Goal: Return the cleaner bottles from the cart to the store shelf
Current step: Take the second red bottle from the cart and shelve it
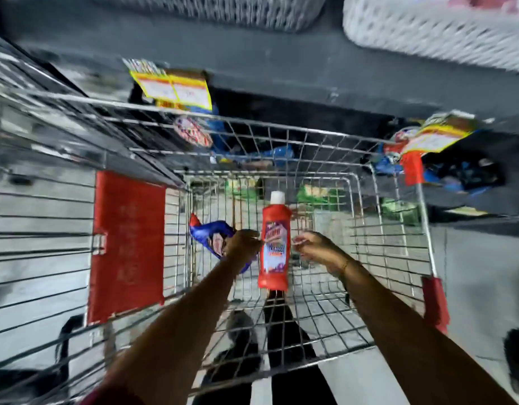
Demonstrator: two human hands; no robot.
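The left hand (243,244) reaches down into the wire cart with its fingers curled; it sits over a blue plastic cleaner bottle with a red cap (209,234) and its fingertips are at the left edge of a red plastic cleaner bottle with a white cap (275,244), but motion blur hides whether it grips either one, so I cannot tell its hold. The right hand (316,249) is just right of the red bottle, fingers loosely bent and parted, thumb and forefinger tips close to the label without clear contact; a thin gold bangle (344,266) circles that wrist. The red bottle stands roughly upright in the middle of the silver wire shopping cart (398,238), cap toward the far end, while the blue bottle lies tilted at its left, against the cart's left wall. A red plastic flap (127,244) hangs on the wire frame left of the basket. Beyond the cart's far rim a dark grey store shelf (281,68) runs across, with yellow price tags (173,87) clipped to its edge and blurred blue and green packages beneath. White perforated baskets (433,33) sit on top at far right.
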